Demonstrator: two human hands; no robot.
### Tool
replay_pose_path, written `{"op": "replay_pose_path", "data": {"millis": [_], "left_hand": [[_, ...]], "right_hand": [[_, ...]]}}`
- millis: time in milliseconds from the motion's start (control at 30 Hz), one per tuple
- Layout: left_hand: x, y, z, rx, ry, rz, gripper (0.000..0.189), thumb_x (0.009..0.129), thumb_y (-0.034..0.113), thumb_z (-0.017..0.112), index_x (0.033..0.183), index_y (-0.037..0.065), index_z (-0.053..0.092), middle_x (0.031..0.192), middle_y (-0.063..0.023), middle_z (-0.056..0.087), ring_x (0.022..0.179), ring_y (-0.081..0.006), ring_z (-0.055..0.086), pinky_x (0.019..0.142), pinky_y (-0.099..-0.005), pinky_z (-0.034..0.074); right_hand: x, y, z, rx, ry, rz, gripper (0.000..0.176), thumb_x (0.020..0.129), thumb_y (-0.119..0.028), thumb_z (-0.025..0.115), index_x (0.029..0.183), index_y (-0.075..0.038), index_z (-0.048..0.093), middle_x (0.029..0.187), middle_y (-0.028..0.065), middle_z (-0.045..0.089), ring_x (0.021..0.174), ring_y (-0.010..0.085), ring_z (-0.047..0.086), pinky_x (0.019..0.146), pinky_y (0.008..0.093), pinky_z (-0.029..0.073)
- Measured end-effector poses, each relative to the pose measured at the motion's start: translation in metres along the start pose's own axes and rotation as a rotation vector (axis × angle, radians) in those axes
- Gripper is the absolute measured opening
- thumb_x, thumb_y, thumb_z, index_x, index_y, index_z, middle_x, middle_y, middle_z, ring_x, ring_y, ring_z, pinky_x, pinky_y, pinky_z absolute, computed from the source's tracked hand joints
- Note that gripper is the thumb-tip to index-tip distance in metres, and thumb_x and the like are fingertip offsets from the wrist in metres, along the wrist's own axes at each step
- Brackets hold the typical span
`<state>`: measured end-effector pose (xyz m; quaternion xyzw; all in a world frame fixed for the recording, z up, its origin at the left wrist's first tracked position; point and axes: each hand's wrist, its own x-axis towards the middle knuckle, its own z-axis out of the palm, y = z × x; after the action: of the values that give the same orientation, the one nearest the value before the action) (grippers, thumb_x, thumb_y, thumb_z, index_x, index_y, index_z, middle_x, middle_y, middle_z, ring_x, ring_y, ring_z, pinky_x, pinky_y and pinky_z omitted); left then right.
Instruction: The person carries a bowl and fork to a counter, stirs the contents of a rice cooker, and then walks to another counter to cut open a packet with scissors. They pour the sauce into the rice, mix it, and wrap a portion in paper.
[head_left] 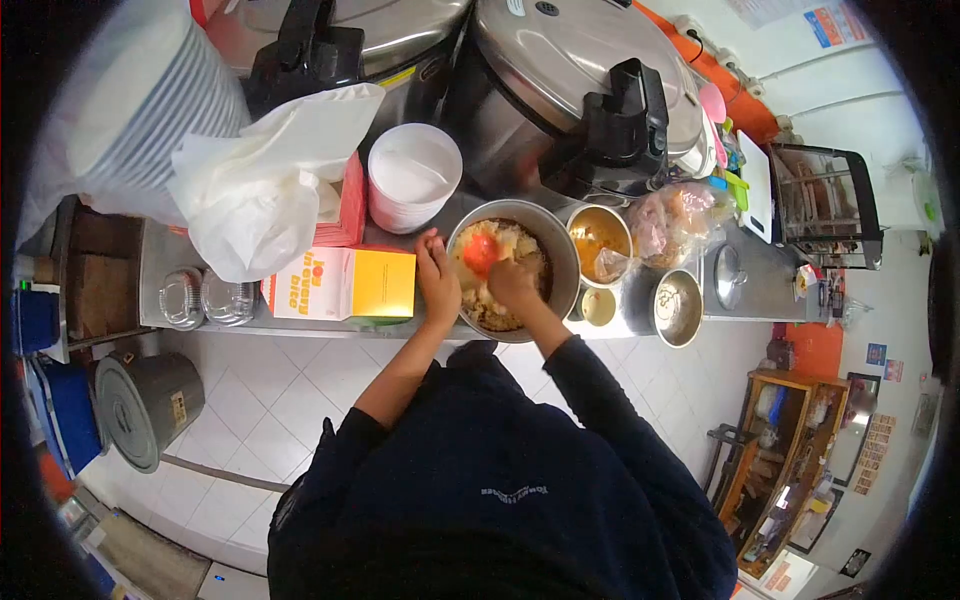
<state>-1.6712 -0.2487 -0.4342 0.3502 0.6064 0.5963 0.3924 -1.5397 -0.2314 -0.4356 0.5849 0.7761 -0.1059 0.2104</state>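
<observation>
A round metal pot stands at the counter's front edge, holding rice with brownish food around its edge. My left hand is at the pot's left side, gripping the rim with its fingers along the outer wall. Over the food, my right hand is closed on what looks like a red-orange spoon; its handle is mostly hidden by the hand. Touching or close to the pot on the right are a metal container of orange-yellow liquid and a small cup.
Two large lidded cookers stand behind. Left are a yellow-and-white box, a white plastic bag, stacked white tubs and clear plastic containers. Right are a metal bowl, bagged food and a metal lid.
</observation>
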Motion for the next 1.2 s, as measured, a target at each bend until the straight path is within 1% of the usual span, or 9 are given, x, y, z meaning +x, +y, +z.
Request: {"op": "replay_pose_path", "data": {"millis": [100, 267, 400, 567, 667, 833, 1033, 1100, 1200], "left_hand": [[-0.001, -0.003, 0.001, 0.021, 0.018, 0.026, 0.028, 0.098, 0.020, 0.036, 0.115, -0.001, 0.043, 0.102, -0.0157, 0.053, 0.097, -0.0245, 0.052, 0.087, -0.0339, 0.039], [0.000, 0.006, 0.000, 0.049, -0.002, -0.016, 0.027, 0.098, 0.019, 0.035, 0.115, 0.000, 0.043, 0.107, -0.0173, 0.052, 0.100, -0.0261, 0.052, 0.089, -0.0327, 0.038], [0.002, -0.001, 0.003, 0.085, 0.017, 0.034, 0.027, 0.098, 0.019, 0.036, 0.115, 0.000, 0.043, 0.110, -0.0178, 0.051, 0.103, -0.0266, 0.051, 0.091, -0.0331, 0.037], [0.001, 0.004, 0.001, 0.065, 0.016, 0.039, 0.028, 0.097, 0.020, 0.037, 0.115, 0.000, 0.043, 0.108, -0.0172, 0.052, 0.101, -0.0271, 0.051, 0.090, -0.0337, 0.038], [0.001, 0.002, 0.000, 0.099, 0.016, 0.041, 0.028, 0.097, 0.020, 0.037, 0.115, -0.001, 0.043, 0.107, -0.0167, 0.051, 0.099, -0.0265, 0.051, 0.089, -0.0338, 0.038], [0.000, 0.000, 0.000, 0.061, 0.029, 0.029, 0.027, 0.097, 0.019, 0.037, 0.114, 0.000, 0.044, 0.106, -0.0152, 0.051, 0.097, -0.0244, 0.052, 0.088, -0.0336, 0.039], [0.000, -0.001, 0.003, 0.032, 0.042, 0.023, 0.026, 0.097, 0.018, 0.038, 0.113, 0.000, 0.045, 0.105, -0.0147, 0.052, 0.097, -0.0246, 0.053, 0.087, -0.0328, 0.040], [0.001, -0.002, 0.003, 0.038, 0.048, 0.039, 0.026, 0.097, 0.018, 0.038, 0.113, 0.000, 0.045, 0.105, -0.0149, 0.053, 0.097, -0.0246, 0.054, 0.086, -0.0329, 0.041], [0.001, -0.004, 0.003, 0.031, 0.049, 0.038, 0.026, 0.097, 0.018, 0.038, 0.113, 0.000, 0.045, 0.104, -0.0152, 0.053, 0.097, -0.0246, 0.054, 0.087, -0.0330, 0.041]], "right_hand": [[-0.014, 0.013, -0.011, -0.145, 0.018, -0.019, 0.022, 0.081, -0.018, 0.049, 0.090, -0.004, 0.064, 0.092, 0.0178, 0.064, 0.084, 0.0281, 0.065, 0.065, 0.0409, 0.054], [-0.020, 0.066, -0.065, 0.147, 0.115, 0.095, 0.023, 0.078, -0.019, 0.050, 0.082, -0.003, 0.066, 0.079, 0.0144, 0.065, 0.071, 0.0321, 0.065, 0.060, 0.0441, 0.053], [0.019, 0.022, 0.063, -0.097, 0.155, -0.081, 0.020, 0.077, -0.018, 0.050, 0.077, -0.006, 0.066, 0.079, 0.0164, 0.065, 0.070, 0.0313, 0.066, 0.058, 0.0445, 0.053], [-0.027, 0.050, -0.057, -0.082, 0.177, -0.149, 0.017, 0.078, -0.016, 0.049, 0.075, -0.009, 0.064, 0.079, 0.0139, 0.065, 0.069, 0.0268, 0.065, 0.052, 0.0413, 0.050], [-0.026, 0.069, -0.052, -0.253, 0.335, -0.124, 0.014, 0.077, -0.016, 0.051, 0.075, -0.010, 0.064, 0.074, 0.0125, 0.065, 0.063, 0.0259, 0.064, 0.050, 0.0402, 0.049], [-0.042, 0.026, -0.021, -0.124, 0.113, -0.205, 0.019, 0.080, -0.014, 0.050, 0.071, -0.009, 0.065, 0.069, 0.0127, 0.065, 0.061, 0.0268, 0.064, 0.055, 0.0384, 0.051], [-0.004, 0.062, 0.043, 0.534, -0.045, -0.366, 0.024, 0.085, -0.025, 0.052, 0.079, -0.006, 0.065, 0.072, 0.0164, 0.065, 0.060, 0.0253, 0.063, 0.050, 0.0370, 0.047], [-0.023, 0.063, -0.014, 1.246, -0.510, 0.221, 0.034, 0.087, -0.033, 0.050, 0.083, -0.003, 0.064, 0.073, 0.0186, 0.063, 0.062, 0.0263, 0.061, 0.051, 0.0378, 0.045], [-0.039, 0.083, -0.045, 1.251, -0.409, 0.150, 0.038, 0.089, -0.037, 0.047, 0.084, -0.003, 0.065, 0.068, 0.0150, 0.061, 0.061, 0.0228, 0.061, 0.049, 0.0361, 0.044]]}}
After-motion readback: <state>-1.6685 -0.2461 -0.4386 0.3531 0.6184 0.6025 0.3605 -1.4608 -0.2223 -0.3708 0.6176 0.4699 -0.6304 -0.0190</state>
